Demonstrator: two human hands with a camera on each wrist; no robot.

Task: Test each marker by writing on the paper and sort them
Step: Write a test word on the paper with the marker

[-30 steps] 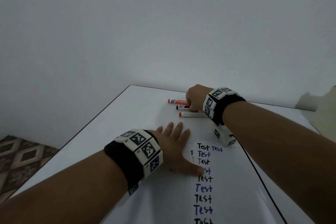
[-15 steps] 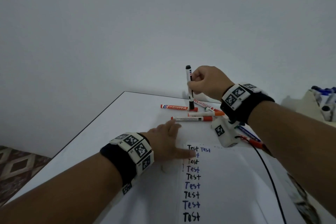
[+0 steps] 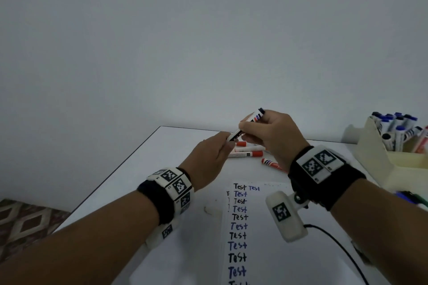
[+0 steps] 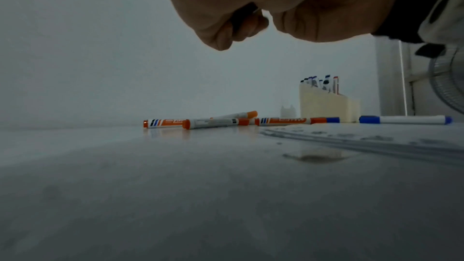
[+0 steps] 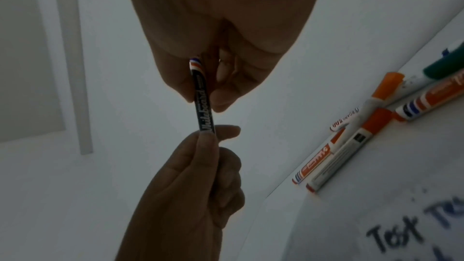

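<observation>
Marker (image 3: 246,126) cap end hidden inside left hand (image 3: 209,161); paper (image 3: 257,238) bottom cut off — frame edge

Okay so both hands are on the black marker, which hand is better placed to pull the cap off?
Left, probably. The left hand pinches the lower end of the black marker, which points toward it, while the right hand grips the barrel in a steadying hold. The cap itself is hidden by the fingers.

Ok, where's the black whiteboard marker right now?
In the head view the black marker is held in the air between the left hand and right hand, above the orange markers lying beyond the paper.
</observation>
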